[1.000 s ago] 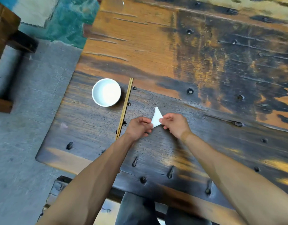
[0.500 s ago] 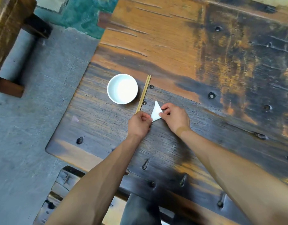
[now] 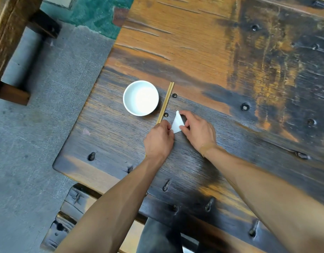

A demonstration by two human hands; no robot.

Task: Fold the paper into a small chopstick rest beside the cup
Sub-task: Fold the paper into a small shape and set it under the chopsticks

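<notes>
While two bare forearms reach in from the near edge of a dark, weathered wooden tabletop (image 3: 230, 61), both hands meet around a small white paper (image 3: 177, 123), already folded into a narrow triangle whose point aims away from the person. Its left hand (image 3: 160, 138) has fingers curled, pinching the paper's near left corner; the right hand (image 3: 196, 130) pinches the right edge, with a fingertip touching the far point. The paper sits low, at or just above the wood; whether it rests flat cannot be told. By the look of it, folding is midway: a triangle exists but no raised rest yet. A next fold would call for steady pinching, with one grip holding the sheet while the other creases it. Just beyond the left hand, a pair of wooden chopsticks (image 3: 166, 101) lies close beside the paper, their near ends hidden under that hand, so they could be nudged. Further left stands a white cup (image 3: 140, 98), apparently empty. Round bolt heads stud the planks nearby. Off the left edge lies grey stone floor (image 3: 29, 143).
</notes>
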